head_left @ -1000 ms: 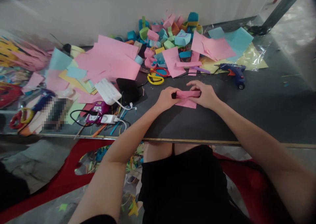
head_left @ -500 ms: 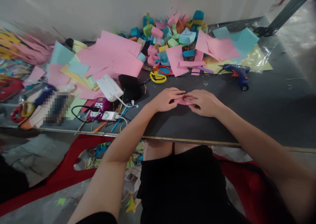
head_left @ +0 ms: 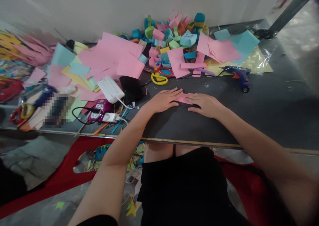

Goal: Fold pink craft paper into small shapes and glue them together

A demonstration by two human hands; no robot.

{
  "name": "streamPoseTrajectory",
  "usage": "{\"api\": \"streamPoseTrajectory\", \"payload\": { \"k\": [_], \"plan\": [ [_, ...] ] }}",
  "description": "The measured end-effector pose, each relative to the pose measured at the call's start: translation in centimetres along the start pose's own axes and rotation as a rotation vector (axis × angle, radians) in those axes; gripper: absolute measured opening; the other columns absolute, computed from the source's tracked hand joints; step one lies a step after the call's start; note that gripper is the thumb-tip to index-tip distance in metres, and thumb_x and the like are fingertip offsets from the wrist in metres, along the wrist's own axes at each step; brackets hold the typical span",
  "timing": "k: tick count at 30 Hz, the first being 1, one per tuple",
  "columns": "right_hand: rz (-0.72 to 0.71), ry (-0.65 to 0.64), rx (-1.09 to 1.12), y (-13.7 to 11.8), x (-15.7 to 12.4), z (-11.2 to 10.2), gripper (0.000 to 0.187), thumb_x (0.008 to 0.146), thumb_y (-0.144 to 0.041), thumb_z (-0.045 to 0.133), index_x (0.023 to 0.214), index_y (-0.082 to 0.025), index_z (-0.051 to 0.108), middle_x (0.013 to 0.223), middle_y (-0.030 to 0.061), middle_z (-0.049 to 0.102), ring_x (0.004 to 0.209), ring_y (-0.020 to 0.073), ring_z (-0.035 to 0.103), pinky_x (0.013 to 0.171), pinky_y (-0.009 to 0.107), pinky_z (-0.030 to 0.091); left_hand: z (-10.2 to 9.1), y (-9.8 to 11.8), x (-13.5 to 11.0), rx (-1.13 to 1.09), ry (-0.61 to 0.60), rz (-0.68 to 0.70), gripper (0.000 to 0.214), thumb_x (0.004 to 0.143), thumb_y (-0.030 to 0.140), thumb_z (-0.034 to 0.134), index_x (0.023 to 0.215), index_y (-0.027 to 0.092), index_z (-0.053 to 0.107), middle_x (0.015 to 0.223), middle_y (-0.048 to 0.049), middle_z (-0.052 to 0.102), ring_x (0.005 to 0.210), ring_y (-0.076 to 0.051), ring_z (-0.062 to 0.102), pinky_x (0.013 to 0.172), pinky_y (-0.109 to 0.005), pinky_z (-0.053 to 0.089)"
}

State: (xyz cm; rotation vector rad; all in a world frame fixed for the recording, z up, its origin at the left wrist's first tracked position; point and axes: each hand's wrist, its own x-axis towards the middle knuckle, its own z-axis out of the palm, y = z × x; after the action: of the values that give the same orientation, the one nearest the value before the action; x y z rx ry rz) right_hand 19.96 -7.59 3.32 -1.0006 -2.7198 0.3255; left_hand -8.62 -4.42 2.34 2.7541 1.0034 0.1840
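Note:
A small piece of pink paper (head_left: pixel 183 98) lies flat on the dark tabletop, partly hidden under fingers of both hands. My left hand (head_left: pixel 165 100) rests palm down at its left end, fingers stretched out and thumb apart. My right hand (head_left: pixel 204 104) lies flat over its right end with the fingers extended. Beyond the hands are scissors with red and yellow handles (head_left: pixel 159 79). A blue hot glue gun (head_left: pixel 240 76) lies on its side farther right.
Folded paper pieces (head_left: pixel 171 37) are heaped along the wall. Pink sheets (head_left: pixel 117 55) spread at left, near a white power adapter (head_left: pixel 111 89), a black box-like object (head_left: pixel 131 89) and a purple power strip (head_left: pixel 99 109). The table's front edge (head_left: pixel 189 142) runs close before my lap.
Both hands have flattened out; the fingers that were bent together at the pink paper now lie straighter and farther apart. More of the paper shows between them.

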Motion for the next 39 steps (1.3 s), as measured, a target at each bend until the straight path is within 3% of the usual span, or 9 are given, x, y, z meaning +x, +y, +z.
{"api": "streamPoseTrajectory", "payload": {
  "k": [8,12,15,19,22,27,31,35,39],
  "plan": [
    [0.079,0.096,-0.167,-1.5,1.4,-0.2,0.036,0.105,-0.019,0.049,0.127,-0.013,0.076,0.130,0.0158,0.077,0.125,0.0285,0.074,0.104,0.042,0.059,0.4,-0.1,0.9,0.246,0.248,0.066,0.033,0.108,0.026,0.050,0.129,0.013,0.072,0.131,-0.0172,0.076,0.117,-0.024,0.074,0.097,-0.038,0.060],
    [0.061,0.132,-0.233,-1.7,1.1,-0.2,0.034,0.106,-0.030,0.056,0.124,-0.012,0.077,0.128,0.0171,0.078,0.120,0.0301,0.076,0.099,0.042,0.061,0.1,1.0,1.4,0.422,0.223,0.139,0.032,0.107,0.015,0.043,0.113,0.011,0.075,0.118,-0.0165,0.079,0.104,-0.023,0.075,0.083,-0.034,0.059],
    [0.045,0.149,-0.280,-1.8,1.2,0.1,0.030,0.106,-0.020,0.052,0.118,-0.012,0.079,0.124,0.0170,0.079,0.115,0.0284,0.078,0.094,0.039,0.061,-0.3,1.4,1.5,0.469,0.204,0.194,0.029,0.108,0.030,0.051,0.107,0.012,0.074,0.120,-0.0159,0.078,0.105,-0.024,0.073,0.080,-0.033,0.057],
    [0.021,0.152,-0.350,-2.1,1.5,0.3,0.037,0.104,-0.007,0.043,0.110,-0.009,0.079,0.113,0.0167,0.082,0.102,0.0240,0.080,0.077,0.031,0.057,-0.7,1.7,2.0,0.412,0.174,0.168,0.027,0.105,0.034,0.060,0.116,0.013,0.073,0.122,-0.0166,0.077,0.106,-0.025,0.072,0.076,-0.031,0.054],
    [0.103,0.180,-0.332,-1.8,1.5,0.1,0.041,0.108,-0.016,0.040,0.098,-0.011,0.079,0.093,0.0136,0.084,0.084,0.0223,0.079,0.066,0.031,0.048,-1.1,1.8,3.1,0.254,0.165,0.121,0.025,0.107,0.028,0.054,0.106,0.014,0.074,0.106,-0.0129,0.079,0.098,-0.021,0.072,0.072,-0.028,0.050],
    [0.380,0.426,0.164,0.0,1.0,-0.4,0.031,0.103,-0.033,0.052,0.107,-0.019,0.079,0.088,0.0067,0.083,0.068,0.0186,0.074,0.064,0.029,0.048,-1.0,2.2,5.3,-0.416,0.491,-0.165,0.032,0.104,0.044,0.060,0.093,0.017,0.072,0.075,-0.0018,0.072,0.066,-0.013,0.065,0.061,-0.023,0.045],
    [0.491,0.371,0.786,0.4,1.3,-0.5,0.047,0.091,-0.062,0.068,0.097,-0.019,0.083,0.072,0.0053,0.079,0.049,0.0147,0.065,0.051,0.028,0.052,0.0,2.9,6.2,-0.844,0.653,-0.336,0.040,0.096,0.056,0.068,0.088,0.018,0.070,0.054,0.0049,0.058,0.045,-0.009,0.054,0.050,-0.022,0.041],
    [0.588,0.359,1.122,-0.2,2.2,-0.3,0.053,0.073,-0.067,0.086,0.090,-0.017,0.084,0.076,0.0090,0.080,0.059,0.0168,0.073,0.056,0.028,0.063,0.9,3.3,6.4,-0.979,0.766,-0.469,0.039,0.087,0.056,0.078,0.083,0.018,0.074,0.049,0.0054,0.056,0.040,-0.006,0.049,0.044,-0.020,0.037],
    [0.634,0.274,1.240,-0.4,2.6,-0.3,0.048,0.065,-0.058,0.096,0.084,-0.016,0.084,0.075,0.0108,0.080,0.070,0.0214,0.079,0.062,0.029,0.069,1.0,3.4,6.5,-1.018,0.898,-0.501,0.040,0.081,0.056,0.084,0.080,0.017,0.075,0.049,0.0055,0.056,0.041,-0.005,0.050,0.044,-0.019,0.037]
  ]
}}
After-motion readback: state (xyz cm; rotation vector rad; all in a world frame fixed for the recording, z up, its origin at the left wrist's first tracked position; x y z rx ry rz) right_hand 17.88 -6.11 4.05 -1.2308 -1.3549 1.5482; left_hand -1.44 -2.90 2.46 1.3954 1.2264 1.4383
